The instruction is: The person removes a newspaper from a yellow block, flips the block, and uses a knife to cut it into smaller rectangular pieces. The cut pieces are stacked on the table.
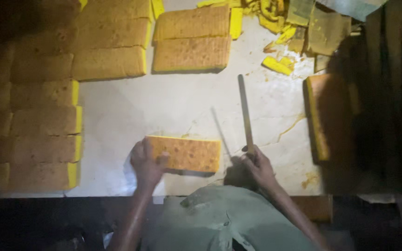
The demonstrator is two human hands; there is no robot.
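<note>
A rectangular slab of yellow sponge cake point(187, 153) with a brown top lies near the front edge of the pale worktop point(164, 102). My left hand point(146, 163) rests on its left end and grips it. My right hand point(257, 166), just right of the slab, is closed around the handle of a long thin knife point(245, 111). The blade points away from me, lifted over the worktop, and casts a shadow to its left.
Several similar cake slabs point(47, 121) are lined up along the left side, and more point(191, 39) lie at the back. Yellow trimmings point(278, 65) are heaped at the back right. Another slab point(322, 116) sits in shadow at the right edge.
</note>
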